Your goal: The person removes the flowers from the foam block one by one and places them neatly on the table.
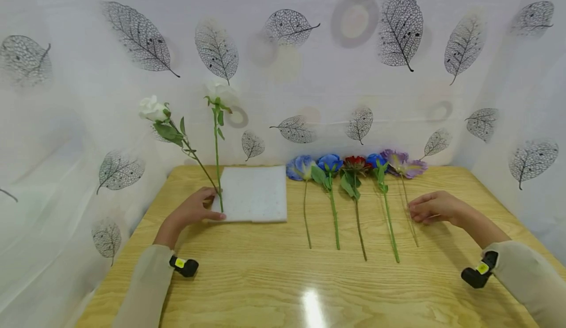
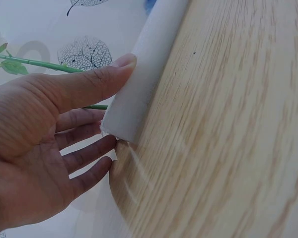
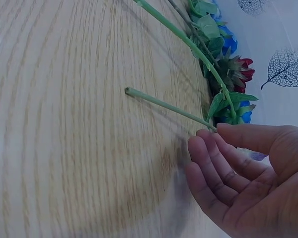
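Observation:
On the left, my left hand [image 1: 191, 209] holds the left end of a white foam block [image 1: 258, 195], thumb on its front side and fingers along the other side. Two white roses stand in the foam near that hand: one rose [image 1: 155, 110] leans left, the other rose [image 1: 217, 136] is nearly upright. At the right, my right hand [image 1: 442, 207] pinches the thin stem of a purple flower [image 1: 400, 163] between thumb and fingers. The stem's cut end [image 3: 129, 91] sticks out beyond the fingers, close above the table.
Between the foam and my right hand, a light blue flower [image 1: 301, 167], a blue rose [image 1: 329, 163], a red flower [image 1: 356, 165] and another blue rose [image 1: 376, 161] lie in a row on the wooden table [image 1: 247, 279]. A leaf-patterned white curtain [image 1: 309, 82] stands behind the table.

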Available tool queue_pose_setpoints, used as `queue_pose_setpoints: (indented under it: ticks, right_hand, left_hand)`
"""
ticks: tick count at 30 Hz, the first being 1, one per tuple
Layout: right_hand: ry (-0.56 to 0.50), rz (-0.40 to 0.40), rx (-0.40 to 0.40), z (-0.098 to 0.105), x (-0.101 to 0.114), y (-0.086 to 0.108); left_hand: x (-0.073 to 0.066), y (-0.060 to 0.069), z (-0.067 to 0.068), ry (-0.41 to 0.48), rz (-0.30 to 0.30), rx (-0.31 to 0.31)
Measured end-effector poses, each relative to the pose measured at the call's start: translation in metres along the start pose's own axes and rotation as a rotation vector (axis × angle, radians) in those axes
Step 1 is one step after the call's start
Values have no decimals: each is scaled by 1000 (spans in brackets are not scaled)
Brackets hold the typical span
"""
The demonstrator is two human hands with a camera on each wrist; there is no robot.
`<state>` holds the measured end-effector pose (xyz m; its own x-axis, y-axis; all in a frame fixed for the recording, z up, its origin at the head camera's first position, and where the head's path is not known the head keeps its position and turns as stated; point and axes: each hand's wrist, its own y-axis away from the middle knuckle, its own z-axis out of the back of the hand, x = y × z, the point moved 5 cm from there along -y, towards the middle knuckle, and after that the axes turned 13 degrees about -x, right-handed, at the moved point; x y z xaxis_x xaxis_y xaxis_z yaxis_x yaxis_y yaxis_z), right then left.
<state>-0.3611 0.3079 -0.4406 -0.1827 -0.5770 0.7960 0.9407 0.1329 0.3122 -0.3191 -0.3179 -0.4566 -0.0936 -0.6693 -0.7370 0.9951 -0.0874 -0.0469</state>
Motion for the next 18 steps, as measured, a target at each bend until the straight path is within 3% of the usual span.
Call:
queue_pose_setpoints:
  ticks: [10,18]
  right_hand:
    - [20,60,-90,6,13,0]
    - [-3,119,-92,-6,32,-12]
  left_hand:
    - [-2,1,0,-3,-5,2]
    - [-3,1,0,1,-23,1]
